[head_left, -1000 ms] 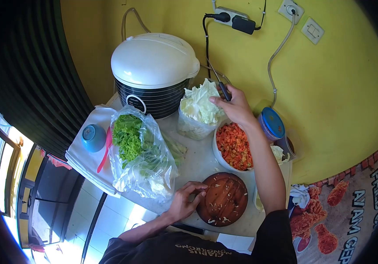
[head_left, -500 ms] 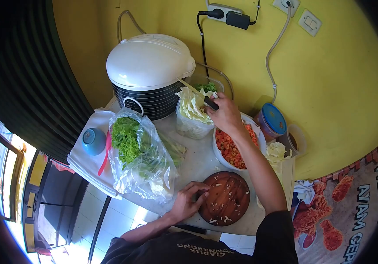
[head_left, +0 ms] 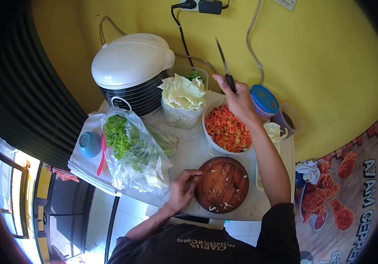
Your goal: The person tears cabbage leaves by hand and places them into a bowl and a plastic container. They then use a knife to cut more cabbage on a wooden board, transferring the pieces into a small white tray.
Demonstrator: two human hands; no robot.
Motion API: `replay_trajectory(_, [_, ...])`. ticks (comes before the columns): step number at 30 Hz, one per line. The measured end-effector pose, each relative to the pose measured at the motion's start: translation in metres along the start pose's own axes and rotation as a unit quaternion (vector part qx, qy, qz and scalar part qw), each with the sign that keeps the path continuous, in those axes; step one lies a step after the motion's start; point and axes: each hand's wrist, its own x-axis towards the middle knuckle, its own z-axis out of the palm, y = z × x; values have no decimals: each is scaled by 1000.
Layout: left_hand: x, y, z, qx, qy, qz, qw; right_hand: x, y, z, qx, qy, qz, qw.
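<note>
My right hand [head_left: 238, 99] is closed around the black handle of a knife [head_left: 225, 64], its blade pointing up in front of the wall. Just below that hand stands a white bowl [head_left: 209, 138] of chopped red and orange vegetables [head_left: 228, 127]. My left hand [head_left: 183, 190] is at the left edge of a round wooden cutting board [head_left: 222, 187], fingers curled in toward the thumb; whatever they may hold is too small to make out. Pale shreds are scattered over the board. Behind, cabbage leaves [head_left: 183, 92] are piled in a clear plastic container [head_left: 181, 116].
A rice cooker [head_left: 131, 61] stands at the back left. Before it lies a plastic bag of lettuce [head_left: 131, 154], beside a red utensil [head_left: 101, 156] and a blue cup [head_left: 90, 144]. Right of the bowl are a blue-lidded tub [head_left: 264, 100] and more cabbage [head_left: 274, 131]. Cords hang along the wall.
My right hand has moved right with the knife, away from the cabbage container, and the blade has swung upright. My left hand stays by the board, fingers more curled. The view has shifted.
</note>
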Motion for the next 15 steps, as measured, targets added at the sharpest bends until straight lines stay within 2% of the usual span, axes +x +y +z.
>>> replay_trajectory(1, [-1, -1, 2, -43, 17, -47, 998, -12, -12, -12, 33, 8, 48, 998])
replay_trajectory(2, [-2, -2, 2, -45, 9, -52, 998, -21, -14, -24, 30, 12, 57, 998])
replay_trajectory(4, [-1, -6, 1, -8, -7, 17, 1000, -42, -7, -54, 32, 30, 123, 991])
replay_trajectory(5, [0, -5, 0, 35, -6, 49, 998, -53, 4, -68, 19, 42, 106, 993])
replay_trajectory(6, [0, -5, -2, 31, -18, 46, 998, -68, 11, -82, 14, 51, 115, 992])
replay_trajectory(8, [1, -6, -3, 42, -23, 32, 998, -100, 21, -110, -100, 60, 81, 990])
replay_trajectory(9, [2, -3, 0, 31, -5, 28, 999, -117, 42, -123, -123, 70, 27, 989])
replay_trajectory(10, [2, 0, 1, 27, -17, 23, 999, -135, 51, -132, -128, 75, 39, 988])
replay_trajectory(12, [2, 1, 2, 50, -1, 23, 998, -172, 59, -143, -142, 80, 171, 972])
replay_trajectory(15, [4, -3, 3, 39, -3, 17, 999, -212, 61, -148, -222, 77, 223, 946])
